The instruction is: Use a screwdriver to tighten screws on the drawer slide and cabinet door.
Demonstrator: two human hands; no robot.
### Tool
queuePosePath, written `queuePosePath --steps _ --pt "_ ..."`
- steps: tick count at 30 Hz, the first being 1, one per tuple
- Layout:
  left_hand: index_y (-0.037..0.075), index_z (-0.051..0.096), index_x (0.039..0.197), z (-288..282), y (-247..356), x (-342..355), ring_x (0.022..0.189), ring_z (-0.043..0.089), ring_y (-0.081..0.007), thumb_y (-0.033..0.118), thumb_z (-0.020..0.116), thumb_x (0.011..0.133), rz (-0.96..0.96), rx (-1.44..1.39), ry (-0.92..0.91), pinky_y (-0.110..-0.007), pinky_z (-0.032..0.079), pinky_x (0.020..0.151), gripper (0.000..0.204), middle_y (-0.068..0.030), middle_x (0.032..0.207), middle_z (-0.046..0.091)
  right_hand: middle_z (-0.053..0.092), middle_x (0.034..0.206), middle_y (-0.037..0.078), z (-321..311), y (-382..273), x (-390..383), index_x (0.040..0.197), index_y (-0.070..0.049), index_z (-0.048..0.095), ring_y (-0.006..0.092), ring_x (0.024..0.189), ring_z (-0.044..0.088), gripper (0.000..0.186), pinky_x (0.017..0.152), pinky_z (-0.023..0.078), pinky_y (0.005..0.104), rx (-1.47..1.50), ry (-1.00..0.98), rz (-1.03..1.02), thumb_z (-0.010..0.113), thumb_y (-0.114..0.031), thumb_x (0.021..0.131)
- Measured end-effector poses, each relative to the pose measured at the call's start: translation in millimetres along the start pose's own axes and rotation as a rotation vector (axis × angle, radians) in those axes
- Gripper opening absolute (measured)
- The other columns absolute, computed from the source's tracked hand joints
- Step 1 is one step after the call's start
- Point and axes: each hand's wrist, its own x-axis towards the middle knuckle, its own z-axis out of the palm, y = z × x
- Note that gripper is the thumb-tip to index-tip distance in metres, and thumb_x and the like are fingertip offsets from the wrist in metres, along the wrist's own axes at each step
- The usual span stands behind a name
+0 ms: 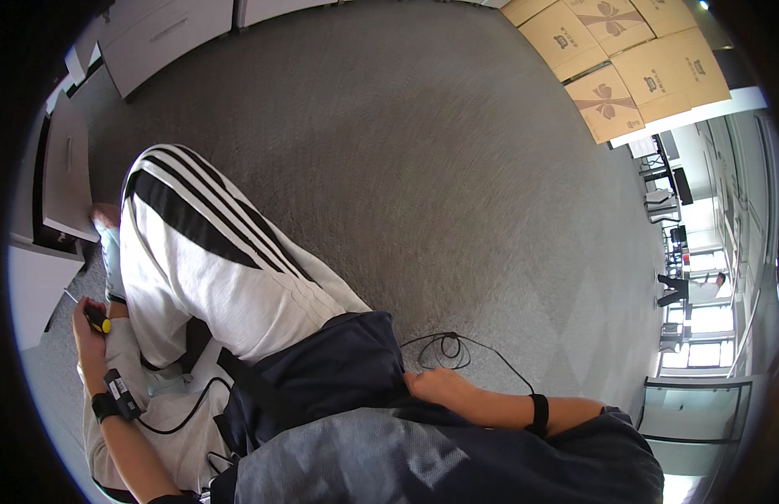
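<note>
At the lower left, my left hand [89,329] is closed around a screwdriver [96,319] with a black and yellow handle. Its thin metal shaft points up and left, toward the corner of a white drawer unit [47,281]. The hand is beside my bent leg in white trousers [205,244] with black stripes. My right hand [440,386] rests at my right hip against the dark shirt [339,357]. Its fingers are curled in at the cloth, and whatever they hold, if anything, is hidden.
Grey carpet [389,151] stretches ahead. White cabinets [171,38] line the far left. Cardboard boxes [625,67] are stacked at the far right. A black cable [448,340] lies coiled near my right hand. Farther right, a person [700,290] is among desks and chairs.
</note>
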Motion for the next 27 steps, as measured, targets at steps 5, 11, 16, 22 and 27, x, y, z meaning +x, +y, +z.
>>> queuePosePath --steps 5,11,16,22,27 --pt "0.007 0.054 0.078 51 6 -28 0.064 0.055 -0.0169 0.023 0.059 0.086 -0.053 0.027 0.199 -0.029 0.047 0.063 0.019 -0.0048 0.068 0.055 0.063 0.080 0.025 -12 22 -15 0.095 0.004 0.057 0.0401 0.074 0.064 0.025 0.065 0.052 0.0453 0.170 -0.087 -0.086 0.052 -0.018 0.084" --pt "0.009 0.050 0.079 75 4 -30 0.055 0.053 -0.0169 0.022 0.056 0.088 -0.025 0.031 0.303 -0.030 0.047 0.052 0.017 -0.0031 0.065 0.049 0.064 0.095 0.026 -14 39 2 0.105 0.002 0.058 0.0435 0.091 0.060 0.033 0.082 0.047 0.0471 0.238 -0.383 -0.254 0.050 -0.025 0.087" --pt "0.009 0.049 0.084 84 -6 -34 0.050 0.052 -0.0147 0.021 0.054 0.090 0.084 0.184 0.291 -0.028 0.045 0.044 0.015 -0.0015 0.064 0.048 0.063 0.098 0.024 -21 52 2 0.106 0.000 0.059 0.0422 0.093 0.059 0.033 0.084 0.045 0.0463 0.340 -0.603 -0.326 0.052 -0.025 0.086" --pt "0.007 0.052 0.086 92 3 -33 0.058 0.056 -0.0146 0.021 0.055 0.089 0.022 0.209 0.251 -0.028 0.048 0.051 0.015 -0.0042 0.068 0.053 0.062 0.093 0.022 -23 54 -2 0.104 -0.001 0.059 0.0402 0.089 0.059 0.032 0.080 0.046 0.0452 0.360 -0.578 -0.318 0.053 -0.025 0.084" --pt "0.006 0.054 0.082 94 11 -37 0.060 0.056 -0.0189 0.022 0.056 0.088 -0.068 0.069 0.247 -0.034 0.050 0.055 0.018 -0.0057 0.069 0.054 0.062 0.089 0.020 -19 55 3 0.102 -0.002 0.060 0.0386 0.085 0.059 0.031 0.077 0.046 0.0443 0.338 -0.535 -0.337 0.055 -0.025 0.082"
